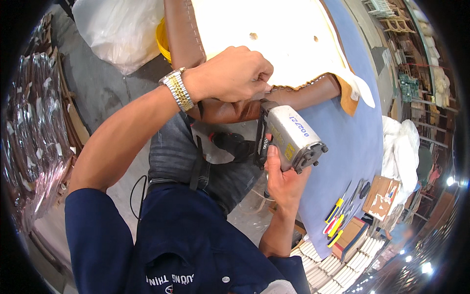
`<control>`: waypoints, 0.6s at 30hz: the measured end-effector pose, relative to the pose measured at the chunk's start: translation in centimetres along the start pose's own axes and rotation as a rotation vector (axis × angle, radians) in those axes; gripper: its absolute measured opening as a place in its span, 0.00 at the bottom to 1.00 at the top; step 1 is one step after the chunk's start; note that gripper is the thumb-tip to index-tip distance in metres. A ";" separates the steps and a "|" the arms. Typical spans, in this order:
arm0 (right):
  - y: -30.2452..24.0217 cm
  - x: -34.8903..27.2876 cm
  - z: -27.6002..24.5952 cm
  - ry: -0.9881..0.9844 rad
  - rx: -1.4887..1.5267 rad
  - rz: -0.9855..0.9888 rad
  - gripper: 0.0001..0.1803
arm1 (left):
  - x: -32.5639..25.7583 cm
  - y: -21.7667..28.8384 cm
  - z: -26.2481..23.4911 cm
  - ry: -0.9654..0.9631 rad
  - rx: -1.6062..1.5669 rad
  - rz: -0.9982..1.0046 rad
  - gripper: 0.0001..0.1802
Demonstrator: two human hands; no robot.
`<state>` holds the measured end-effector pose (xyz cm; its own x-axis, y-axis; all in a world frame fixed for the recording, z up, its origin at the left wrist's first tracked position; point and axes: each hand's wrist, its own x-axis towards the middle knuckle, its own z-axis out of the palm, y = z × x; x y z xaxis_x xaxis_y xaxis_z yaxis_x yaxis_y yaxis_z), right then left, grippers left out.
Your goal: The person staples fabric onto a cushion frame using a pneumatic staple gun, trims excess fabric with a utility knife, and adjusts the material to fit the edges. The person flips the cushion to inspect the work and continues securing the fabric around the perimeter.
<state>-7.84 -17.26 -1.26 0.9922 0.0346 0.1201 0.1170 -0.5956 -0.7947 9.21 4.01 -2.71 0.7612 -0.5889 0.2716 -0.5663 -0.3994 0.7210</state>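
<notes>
Brown padded edge [223,111] runs by hands [235,73] and stapler [291,132], blue tabletop [350,134] spreading rightward

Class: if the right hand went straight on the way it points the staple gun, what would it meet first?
The staple gun in the right hand would probably meet the brown leather first; the left hand is close to that line, and depth is unclear.
</notes>
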 end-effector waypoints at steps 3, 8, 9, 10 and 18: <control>-0.8 0.6 -0.4 -0.042 -0.095 0.007 0.21 | 0.1 0.2 -0.1 0.001 -0.011 -0.014 0.13; -2.8 1.5 -0.5 -0.069 -0.169 0.035 0.17 | 0.1 0.1 0.2 0.013 -0.013 -0.012 0.14; -3.1 1.8 -0.5 -0.076 -0.187 0.028 0.16 | 0.2 0.2 0.2 0.009 -0.012 -0.019 0.14; -3.4 2.0 -0.5 -0.094 -0.226 0.002 0.15 | 0.3 0.3 0.1 0.004 -0.010 -0.025 0.14; -3.0 1.2 -0.6 -0.051 -0.209 0.106 0.15 | 0.5 1.4 -0.7 0.034 0.151 -0.086 0.18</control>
<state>-7.03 -15.93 1.59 1.0000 0.0003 0.0083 0.0058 -0.7509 -0.6604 9.04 3.64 -1.13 0.8180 -0.5244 0.2364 -0.5374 -0.5501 0.6392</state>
